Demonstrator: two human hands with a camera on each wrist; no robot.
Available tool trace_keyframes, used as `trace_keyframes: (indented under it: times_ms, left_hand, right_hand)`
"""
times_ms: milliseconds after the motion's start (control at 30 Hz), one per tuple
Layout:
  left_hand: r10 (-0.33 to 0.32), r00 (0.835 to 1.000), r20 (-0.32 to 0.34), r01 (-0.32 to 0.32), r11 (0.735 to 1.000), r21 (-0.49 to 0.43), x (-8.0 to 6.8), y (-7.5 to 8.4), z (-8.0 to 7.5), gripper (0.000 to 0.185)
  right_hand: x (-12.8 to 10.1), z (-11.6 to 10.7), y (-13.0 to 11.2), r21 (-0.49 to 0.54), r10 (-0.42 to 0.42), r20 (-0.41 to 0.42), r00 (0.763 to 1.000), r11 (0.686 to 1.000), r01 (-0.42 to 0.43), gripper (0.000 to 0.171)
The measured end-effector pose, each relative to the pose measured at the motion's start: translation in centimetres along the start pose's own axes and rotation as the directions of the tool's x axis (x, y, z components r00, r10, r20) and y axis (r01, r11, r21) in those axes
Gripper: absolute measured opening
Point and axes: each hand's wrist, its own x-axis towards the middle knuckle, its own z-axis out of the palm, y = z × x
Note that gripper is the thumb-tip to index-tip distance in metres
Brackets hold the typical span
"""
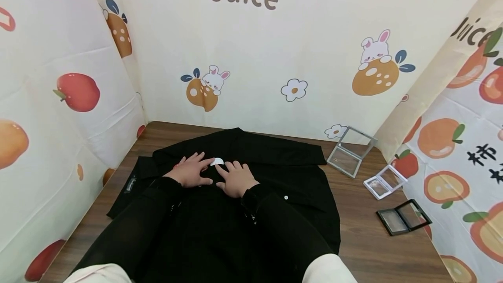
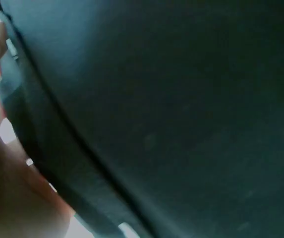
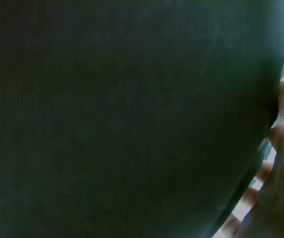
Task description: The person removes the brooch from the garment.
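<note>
A black button shirt [image 1: 291,178] lies spread over the table, a small label [image 1: 131,184] showing at its left end. My left hand [image 1: 191,171] rests on the shirt with its fingers spread. Close to its right, my right hand [image 1: 237,179] lies on the same cloth, fingers extended. A small white piece [image 1: 217,161] shows between the fingertips of both hands. On the shirt's right half is a white button [image 1: 286,197]. Dark cloth fills most of both wrist views, with part of the left hand [image 2: 13,193] and right hand [image 3: 275,188] at the edges.
Three hinged cases with clear windows stand open at the right: a grey one [image 1: 346,163], a white one [image 1: 377,188] and a black one [image 1: 394,222]. The wooden table [image 1: 361,248] is bordered by printed curtains [image 1: 251,47] at the back and both sides.
</note>
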Motion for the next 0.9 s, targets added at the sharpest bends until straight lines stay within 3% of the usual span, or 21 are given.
trace_keyframes:
  times_ms: [133,233,300,400,567,733,900]
  left_hand:
    - [0.0,0.998,-0.069,-0.002,1.0,-0.026,0.6,0.1,-0.4,0.081]
    - [-0.04,0.984,-0.174,0.028,0.997,-0.072,1.1,0.3,-0.8,0.064]
    - [-0.078,0.974,-0.211,0.052,0.991,-0.125,1.5,0.5,-1.0,0.048]
    - [-0.122,0.972,-0.201,0.082,0.977,-0.197,2.0,0.8,-0.8,0.031]
    - [-0.132,0.975,-0.181,0.08,0.96,-0.269,2.5,1.6,0.1,0.027]
    - [-0.184,0.959,-0.215,0.101,0.932,-0.347,2.6,2.3,0.2,0.024]
    - [-0.22,0.945,-0.244,0.127,0.93,-0.346,3.4,2.0,0.4,0.016]
  right_hand:
    - [-0.1,0.1,-0.1,-0.001,0.009,-0.002,1.0,1.0,-0.009,0.066]
    - [-0.2,0.0,-0.3,0.01,0.003,0.003,1.0,1.0,-0.004,0.066]
    - [-0.3,-0.1,-0.4,0.019,0.0,0.005,1.0,1.0,0.0,0.066]
    - [-0.5,-0.1,-0.5,0.024,-0.003,0.015,1.0,1.0,0.003,0.066]
    - [-0.6,0.0,-0.4,0.018,-0.008,0.031,0.999,1.0,0.007,0.065]
    - [-0.6,-0.1,-0.2,-0.001,-0.002,0.023,1.0,1.0,0.002,0.065]
    - [-0.4,-0.1,-0.1,-0.004,0.0,0.014,1.0,1.0,0.0,0.065]
